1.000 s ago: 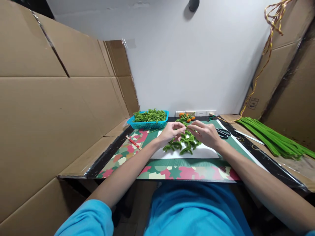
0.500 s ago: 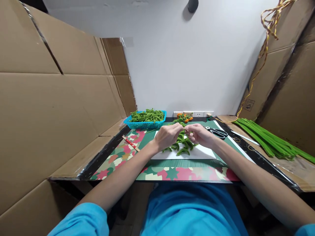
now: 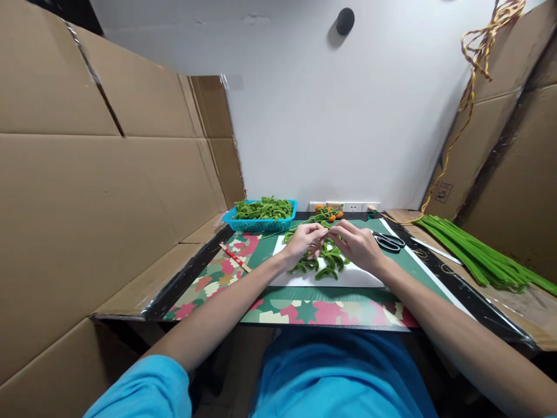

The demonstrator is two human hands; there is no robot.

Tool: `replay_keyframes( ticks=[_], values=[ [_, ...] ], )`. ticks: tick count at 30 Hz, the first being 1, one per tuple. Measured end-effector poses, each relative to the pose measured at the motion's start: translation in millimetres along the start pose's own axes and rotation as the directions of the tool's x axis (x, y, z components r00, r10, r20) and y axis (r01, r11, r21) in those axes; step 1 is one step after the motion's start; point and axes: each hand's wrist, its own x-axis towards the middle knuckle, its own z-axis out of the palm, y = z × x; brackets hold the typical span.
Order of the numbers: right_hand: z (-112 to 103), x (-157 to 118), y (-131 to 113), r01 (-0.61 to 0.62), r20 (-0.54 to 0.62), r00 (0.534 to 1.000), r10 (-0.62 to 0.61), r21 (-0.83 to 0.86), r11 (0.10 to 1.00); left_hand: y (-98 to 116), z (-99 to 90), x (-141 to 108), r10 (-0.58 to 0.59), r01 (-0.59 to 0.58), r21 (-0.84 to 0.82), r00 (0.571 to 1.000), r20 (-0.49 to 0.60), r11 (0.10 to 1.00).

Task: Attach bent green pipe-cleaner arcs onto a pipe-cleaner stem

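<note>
My left hand (image 3: 305, 245) and my right hand (image 3: 357, 246) meet fingertip to fingertip above a white sheet (image 3: 285, 280). Both are closed in a pinch, and whatever sits between the fingertips is too small and covered to name. Beneath them, several curled, fuzzy green pieces (image 3: 326, 273) that look like bent pipe cleaners lie on the sheet. Just beyond my fingers are more green pieces and a stem with fuzzy orange heads (image 3: 333, 215). Black-handled scissors (image 3: 390, 242) rest to the right of my right hand.
At the back left stands a blue basket (image 3: 261, 224) heaped with green fuzzy pieces. A red-and-wood stick (image 3: 235, 258) lies on the patterned mat (image 3: 204, 284). Long green pipe cleaners (image 3: 474, 251) are bundled at right. Cardboard walls (image 3: 143, 191) flank the table; sockets (image 3: 353, 206) line the back.
My hands have turned at the wrists, the right hand now showing more of its back and the left its fingers. Their fingertips stay together. The whole view has shifted slightly.
</note>
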Motion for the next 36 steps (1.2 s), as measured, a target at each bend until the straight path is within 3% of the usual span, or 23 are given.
replay_keyframes(
  ticks=[6, 9, 11, 13, 15, 18, 20, 21, 23, 26, 28, 30, 32, 36],
  values=[
    [-3.1, 2.3, -2.7, 0.005, -0.027, 1.000, -0.004, 0.010, 1.000, 2.2, -0.2, -2.9, -0.022, 0.029, -0.110, 0.998, 0.059, 0.993],
    [0.6, 2.9, -4.6, -0.109, -0.011, 0.994, 0.113, 0.189, 0.976, 1.7, 1.1, -2.8, 0.029, -0.025, -0.082, 0.999, 0.046, 0.996],
    [4.9, 4.3, -6.7, -0.250, 0.032, 0.966, 0.257, 0.381, 0.890, 2.1, 2.8, -2.9, 0.085, -0.085, -0.027, 0.996, 0.015, 0.996],
    [8.3, 6.9, -9.0, -0.426, 0.166, 0.895, 0.414, 0.592, 0.684, 3.0, 3.8, -3.5, 0.156, -0.154, 0.073, 0.988, -0.020, 0.985],
    [9.4, 10.6, -10.9, -0.569, 0.366, 0.789, 0.494, 0.738, 0.362, 4.1, 3.2, -4.6, 0.234, -0.221, 0.223, 0.972, -0.030, 0.949],
    [6.1, 16.6, -12.2, -0.649, 0.618, 0.658, 0.431, 0.755, -0.093, 5.5, 0.4, -6.6, 0.421, -0.370, 0.507, 0.907, 0.016, 0.778],
    [2.7, 19.4, -12.3, -0.658, 0.688, 0.624, 0.370, 0.718, -0.226, 5.7, -1.0, -7.5, 0.547, -0.456, 0.639, 0.835, 0.065, 0.620],
    [1.3, 20.1, -12.4, -0.657, 0.687, 0.627, 0.366, 0.720, -0.225, 5.7, -1.0, -7.8, 0.580, -0.471, 0.668, 0.811, 0.072, 0.575],
    [-0.2, 20.0, -12.9, -0.636, 0.609, 0.669, 0.426, 0.766, -0.096, 5.2, 0.0, -7.9, 0.564, -0.441, 0.650, 0.825, 0.023, 0.619],
    [0.2, 16.4, -14.0, -0.549, 0.344, 0.788, 0.511, 0.767, 0.331, 4.5, 3.1, -6.8, 0.384, -0.315, 0.452, 0.921, -0.067, 0.834],
    [1.6, 12.7, -14.1, -0.434, 0.165, 0.882, 0.442, 0.651, 0.623, 4.0, 5.0, -5.3, 0.262, -0.236, 0.295, 0.964, -0.051, 0.926],
    [2.9, 8.9, -13.2, -0.302, 0.053, 0.946, 0.321, 0.509, 0.806, 3.6, 6.5, -3.7, 0.172, -0.168, 0.184, 0.985, -0.005, 0.968],
    [3.5, 5.7, -11.7, -0.216, 0.007, 0.973, 0.233, 0.398, 0.891, 4.1, 7.4, -2.9, 0.102, -0.105, 0.101, 0.994, 0.033, 0.989],
    [1.1, 2.7, -8.3, -0.147, -0.023, 0.987, 0.156, 0.230, 0.962, 8.0, 6.6, -4.1, 0.030, -0.029, -0.030, 0.998, 0.050, 0.999]
  ],
)
